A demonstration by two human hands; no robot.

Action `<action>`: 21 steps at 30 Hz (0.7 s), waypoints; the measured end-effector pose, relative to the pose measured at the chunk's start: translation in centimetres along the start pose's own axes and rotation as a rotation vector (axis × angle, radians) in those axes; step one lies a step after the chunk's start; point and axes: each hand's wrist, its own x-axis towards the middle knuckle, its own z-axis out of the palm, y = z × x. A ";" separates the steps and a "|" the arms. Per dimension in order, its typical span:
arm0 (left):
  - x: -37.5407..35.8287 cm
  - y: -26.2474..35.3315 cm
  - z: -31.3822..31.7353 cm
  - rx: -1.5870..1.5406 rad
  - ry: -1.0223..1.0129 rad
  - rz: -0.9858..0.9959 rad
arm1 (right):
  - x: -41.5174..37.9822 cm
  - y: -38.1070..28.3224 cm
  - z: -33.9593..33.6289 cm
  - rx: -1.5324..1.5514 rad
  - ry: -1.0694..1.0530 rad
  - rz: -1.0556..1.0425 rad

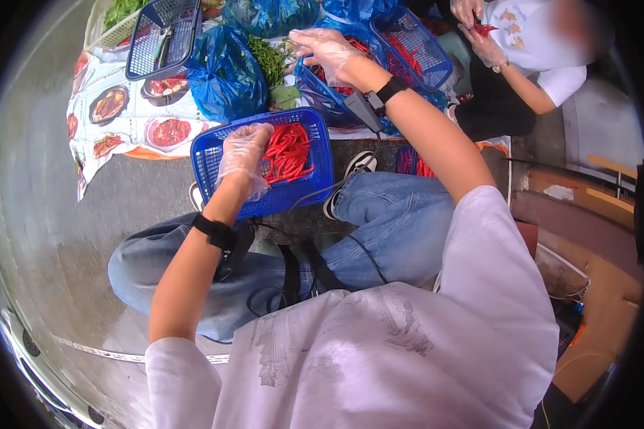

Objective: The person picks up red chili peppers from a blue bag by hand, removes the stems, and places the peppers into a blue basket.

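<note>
My left hand (242, 154), in a clear plastic glove, is over the left part of a blue plastic basket (322, 146). Its fingers are curled together, and what they hold, if anything, is hidden. Red chili peppers (288, 154) lie in the basket, just right of that hand. My right hand (328, 53), also gloved, is stretched out to the far side with its fingers apart and nothing visible in them. Below it is an open blue plastic bag (311, 96) with more red chilies inside.
A tied blue bag (227, 75), leafy greens (267, 61) and a dark basket with a knife (163, 46) sit on a printed sheet (132, 118). Another blue basket (436, 71) holds chilies. At right, a gloved co-worker's hand (486, 46) holds a chili. A cable (315, 193) crosses my lap.
</note>
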 end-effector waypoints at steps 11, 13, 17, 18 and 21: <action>7.4 -11.0 1.8 0.014 -0.012 -0.242 | 3.7 18.9 -17.4 -0.989 0.446 0.090; 8.0 -11.5 2.0 0.293 0.045 -0.156 | 3.5 19.9 -17.4 -0.941 0.375 0.019; 4.8 -7.0 3.0 0.859 0.088 0.098 | 5.2 20.9 -14.3 -0.995 0.300 0.141; 4.5 -6.3 3.0 0.966 0.114 0.205 | 5.7 21.0 -13.5 -1.000 0.316 0.164; 3.4 -2.6 2.8 1.141 0.030 0.118 | 7.5 21.7 -12.4 -1.084 0.322 0.162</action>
